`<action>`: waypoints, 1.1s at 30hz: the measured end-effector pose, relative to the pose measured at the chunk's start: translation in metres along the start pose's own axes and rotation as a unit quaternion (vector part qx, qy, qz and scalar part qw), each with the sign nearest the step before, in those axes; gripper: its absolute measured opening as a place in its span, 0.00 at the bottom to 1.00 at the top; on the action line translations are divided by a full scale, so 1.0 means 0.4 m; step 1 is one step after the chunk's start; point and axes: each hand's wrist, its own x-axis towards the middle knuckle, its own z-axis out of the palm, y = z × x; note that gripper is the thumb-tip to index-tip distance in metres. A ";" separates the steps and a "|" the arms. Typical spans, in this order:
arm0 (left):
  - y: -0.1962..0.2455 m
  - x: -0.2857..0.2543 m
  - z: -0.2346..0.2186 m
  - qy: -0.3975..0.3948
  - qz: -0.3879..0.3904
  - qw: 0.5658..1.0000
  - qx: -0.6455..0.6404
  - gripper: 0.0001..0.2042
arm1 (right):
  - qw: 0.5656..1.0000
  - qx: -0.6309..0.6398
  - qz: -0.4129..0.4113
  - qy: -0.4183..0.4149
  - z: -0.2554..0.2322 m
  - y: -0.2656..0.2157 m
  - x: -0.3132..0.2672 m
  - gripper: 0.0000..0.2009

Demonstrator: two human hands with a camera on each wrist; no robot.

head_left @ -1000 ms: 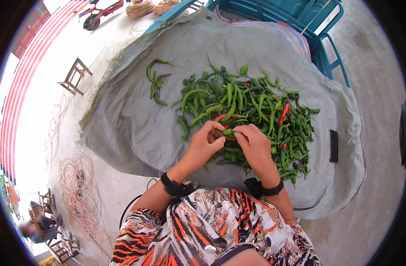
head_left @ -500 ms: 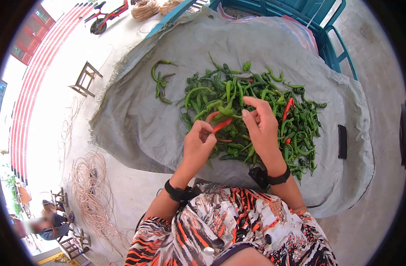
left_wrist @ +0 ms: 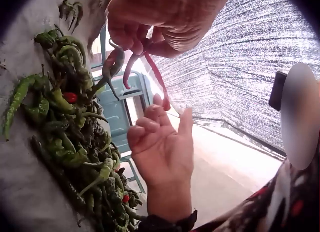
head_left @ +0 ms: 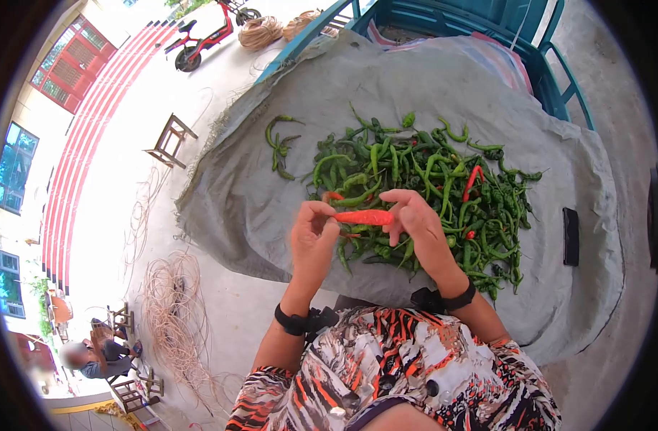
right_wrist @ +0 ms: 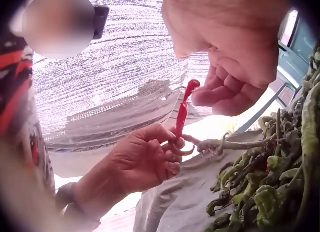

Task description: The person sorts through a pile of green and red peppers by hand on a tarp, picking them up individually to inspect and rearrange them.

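Note:
A long red chili pepper point(head_left: 365, 217) lies nearly level between the two hands, above the pile. My left hand point(head_left: 313, 233) pinches it at one end between thumb and fingertips. In the left wrist view, a dark green chili pepper point(left_wrist: 112, 67) and a thin reddish one point(left_wrist: 129, 72) also hang from those fingers. My right hand point(head_left: 422, 226) is at the red pepper's other end, its fingers loosely spread and fingertips right at the pepper. Below and beyond the hands spreads a heap of green chili peppers point(head_left: 429, 176) with a few red ones.
The heap lies on a grey cloth sheet point(head_left: 228, 197), with several green peppers point(head_left: 278, 147) apart at its left. A black phone point(head_left: 571, 237) rests at the right. Behind stands a teal cargo bed point(head_left: 479, 14). Tangled twine point(head_left: 174, 309), a small stool point(head_left: 172, 140) and a seated person point(head_left: 110, 355) are at left.
The hands were close together over a green pepper, then moved apart. The red pepper has swung from slanting upward to nearly level, and the right hand has come down to its far end.

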 end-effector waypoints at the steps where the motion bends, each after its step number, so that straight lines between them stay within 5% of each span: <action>1: -0.005 -0.002 0.001 -0.006 -0.003 1.000 0.007 0.06 | 1.000 -0.011 -0.010 -0.015 0.002 -0.006 -0.001 0.14; 11: 0.014 -0.005 0.006 0.036 0.046 0.998 0.005 0.07 | 0.987 -0.038 -0.035 0.151 -0.044 0.001 0.022 0.12; 14: 0.031 -0.021 0.003 0.036 0.048 0.998 -0.002 0.07 | 0.971 -0.095 -0.125 0.178 -0.018 0.034 0.058 0.16; 16: 0.037 -0.029 0.002 0.040 0.054 0.998 -0.006 0.07 | 0.976 -0.150 -0.091 0.132 -0.015 0.045 0.057 0.19; 19: 0.046 -0.036 0.001 0.031 0.048 0.998 -0.018 0.07 | 0.991 -0.092 0.078 0.049 0.008 0.001 0.034 0.17; 22: 0.038 -0.031 0.008 0.018 0.025 0.999 -0.036 0.06 | 0.990 -0.126 0.067 -0.006 0.021 0.038 0.041 0.16; 26: 0.008 -0.018 0.009 0.001 0.017 0.998 -0.063 0.06 | 0.997 -0.062 0.052 0.019 -0.004 0.088 0.067 0.16; 29: -0.006 -0.005 0.009 -0.006 0.005 0.996 -0.086 0.06 | 0.991 -0.012 0.134 0.028 0.004 0.063 0.070 0.18; 33: -0.015 0.007 -0.004 -0.056 0.001 0.994 -0.098 0.07 | 0.986 -0.098 0.094 -0.097 0.010 0.109 0.079 0.22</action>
